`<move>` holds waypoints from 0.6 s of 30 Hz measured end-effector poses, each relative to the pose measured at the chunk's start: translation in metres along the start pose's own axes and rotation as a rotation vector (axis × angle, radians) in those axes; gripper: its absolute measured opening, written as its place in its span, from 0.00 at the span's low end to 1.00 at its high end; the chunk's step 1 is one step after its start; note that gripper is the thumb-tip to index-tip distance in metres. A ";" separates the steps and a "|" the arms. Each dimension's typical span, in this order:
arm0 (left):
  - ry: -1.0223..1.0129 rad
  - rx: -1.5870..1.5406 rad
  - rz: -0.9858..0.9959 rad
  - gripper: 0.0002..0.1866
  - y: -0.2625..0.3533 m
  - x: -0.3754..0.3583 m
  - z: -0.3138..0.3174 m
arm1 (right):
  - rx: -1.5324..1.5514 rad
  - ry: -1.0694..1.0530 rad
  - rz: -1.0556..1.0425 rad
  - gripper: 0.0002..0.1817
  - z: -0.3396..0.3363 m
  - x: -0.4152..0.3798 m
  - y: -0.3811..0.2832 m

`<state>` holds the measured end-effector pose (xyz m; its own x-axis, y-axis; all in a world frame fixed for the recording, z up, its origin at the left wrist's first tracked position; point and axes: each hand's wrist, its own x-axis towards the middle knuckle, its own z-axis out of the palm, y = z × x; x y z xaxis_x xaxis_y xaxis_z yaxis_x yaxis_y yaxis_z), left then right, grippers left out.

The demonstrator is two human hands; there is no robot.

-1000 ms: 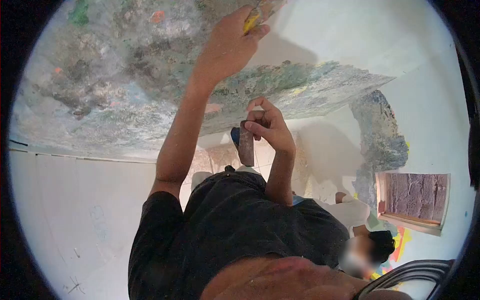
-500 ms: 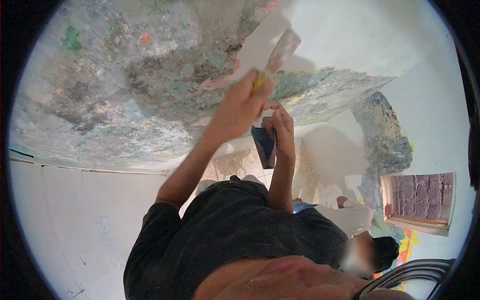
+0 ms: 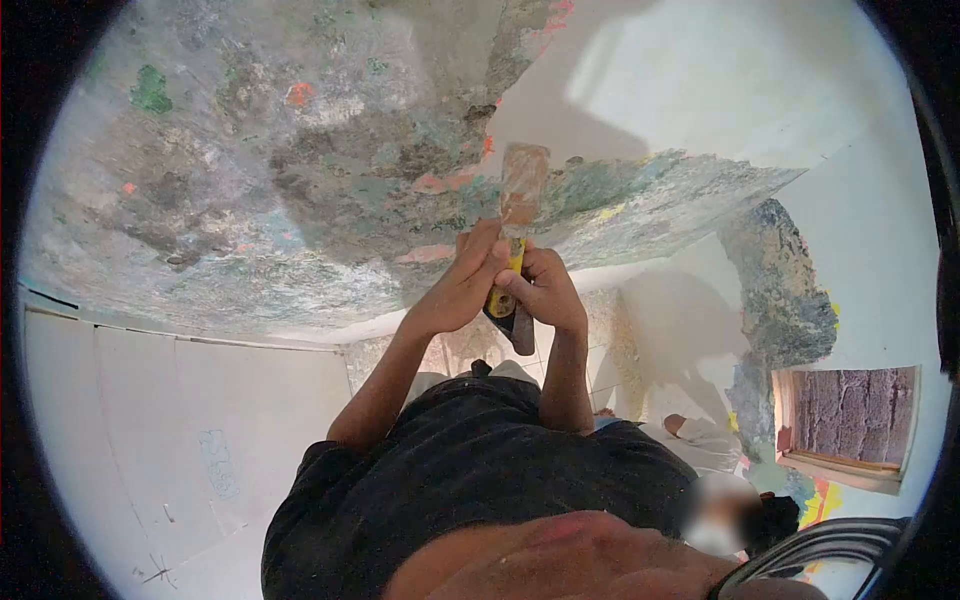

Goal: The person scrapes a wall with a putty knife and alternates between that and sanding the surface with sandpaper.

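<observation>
A putty knife (image 3: 525, 180) with a smeared metal blade and yellow-black handle points up toward the wall in the middle of the view. My right hand (image 3: 548, 288) is closed around its handle, thumb across the yellow part. Along the handle's left side lies my left hand (image 3: 462, 288), its fingers stretched out and touching it. Below my right hand hangs a dark folded sheet (image 3: 522, 333), apparently sandpaper, partly covered by the handle and fingers.
The wall (image 3: 350, 150) before me has rough patches of old paint beside smooth white plaster. A small framed opening (image 3: 848, 420) is at right. Another person (image 3: 700, 445) is close at my right, near a coiled cable (image 3: 830, 550).
The putty knife has come down from the wall, from my left hand into my right. My left hand has opened flat against the handle; the dark sheet stays by my right hand.
</observation>
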<state>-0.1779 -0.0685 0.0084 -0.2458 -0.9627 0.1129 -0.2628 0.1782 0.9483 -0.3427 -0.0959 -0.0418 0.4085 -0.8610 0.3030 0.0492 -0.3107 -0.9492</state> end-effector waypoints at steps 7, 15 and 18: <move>0.107 -0.065 -0.194 0.22 -0.009 -0.030 0.004 | -0.028 0.369 -0.076 0.13 0.017 0.018 -0.015; 0.434 -0.093 -0.043 0.19 0.002 -0.048 0.004 | -0.103 0.551 -0.199 0.15 0.049 0.029 -0.020; 0.422 0.229 0.046 0.17 -0.001 -0.053 0.000 | -0.113 0.608 -0.192 0.13 0.058 0.030 -0.024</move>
<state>-0.1649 -0.0181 0.0011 0.1256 -0.9428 0.3089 -0.4712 0.2173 0.8549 -0.2791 -0.0911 -0.0149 -0.1885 -0.8500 0.4920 -0.0401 -0.4939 -0.8686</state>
